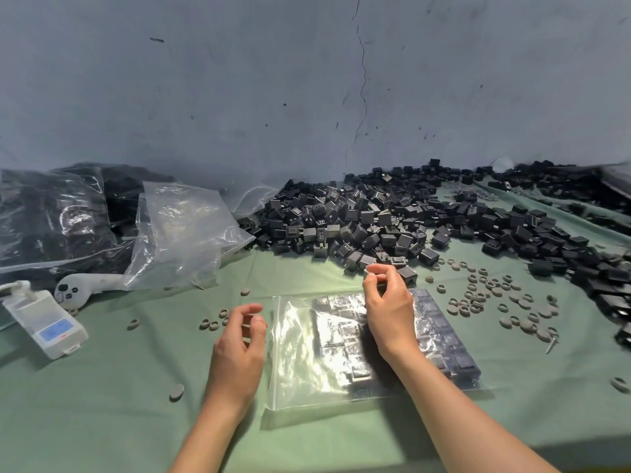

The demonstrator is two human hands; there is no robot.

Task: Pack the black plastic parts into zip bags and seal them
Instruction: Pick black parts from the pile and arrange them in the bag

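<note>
Green cloth [102,404], zip bag [307,353] of rowed black parts [440,322], left hand [239,346] slack, empty, right hand [389,308] grip unclear

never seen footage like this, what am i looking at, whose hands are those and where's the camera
There is no machine here. A person wears a camera on the head, and it looks down at their own two bare hands. The left hand hovers, loosely curled, holding nothing. The right hand is over a clear zip bag that is already partly filled. Its fingertips are drawn together, but whether they pinch anything is unclear. On the green cloth lie a big pile of loose black parts, scattered grey rings and empty bags.
</note>
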